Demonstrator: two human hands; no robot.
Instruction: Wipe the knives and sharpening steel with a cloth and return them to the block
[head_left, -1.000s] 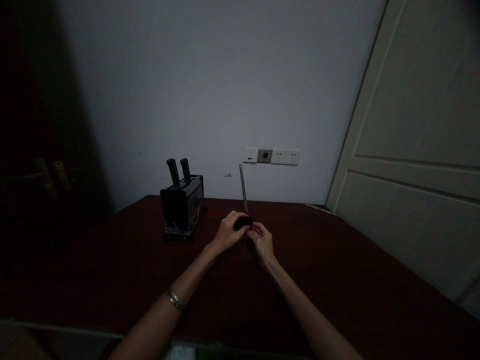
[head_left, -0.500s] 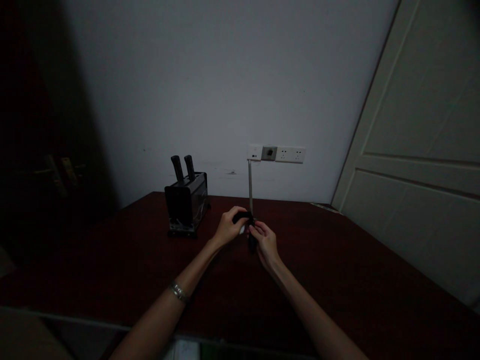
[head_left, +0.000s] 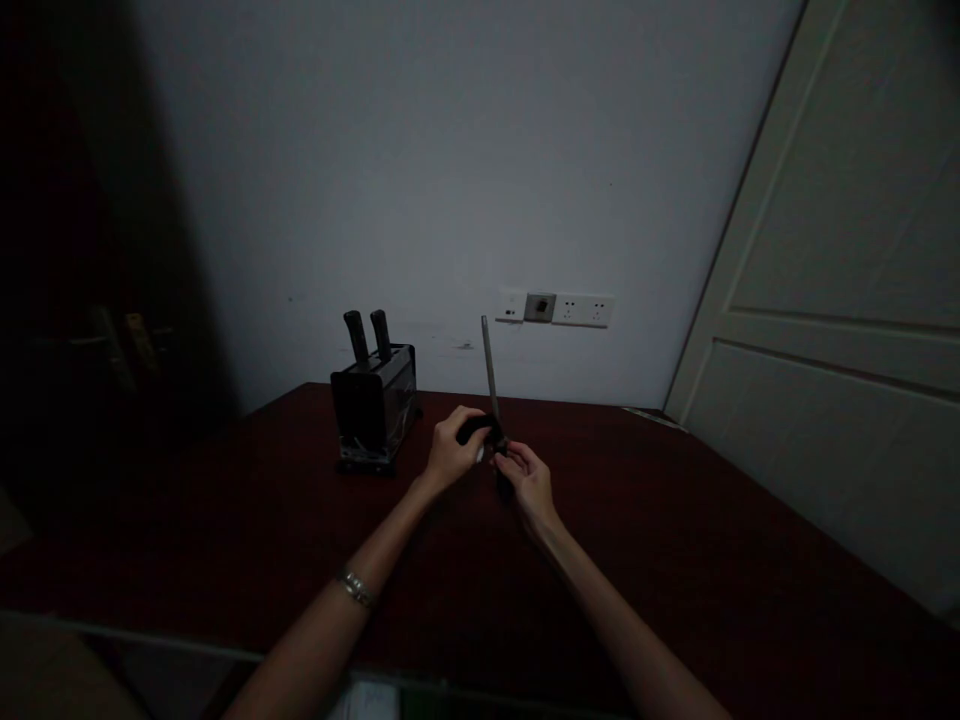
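Observation:
A thin grey steel rod (head_left: 489,370) with a black handle stands nearly upright between my hands, tilted slightly left. My left hand (head_left: 450,455) is closed around a black object (head_left: 476,430) at the rod's base. My right hand (head_left: 527,480) is closed just below the rod's lower end, its fingers pinching something dark that I cannot make out. Both hands hover over the dark red table (head_left: 675,560), close together and touching.
A black knife block (head_left: 373,405) with two black handles sticking up stands on the table to the left of my hands. A white wall with a socket strip (head_left: 556,308) is behind. A pale door (head_left: 847,300) is at the right.
The rod has tipped from upright to leaning slightly left. My hands have stayed in nearly the same place, shifting a little.

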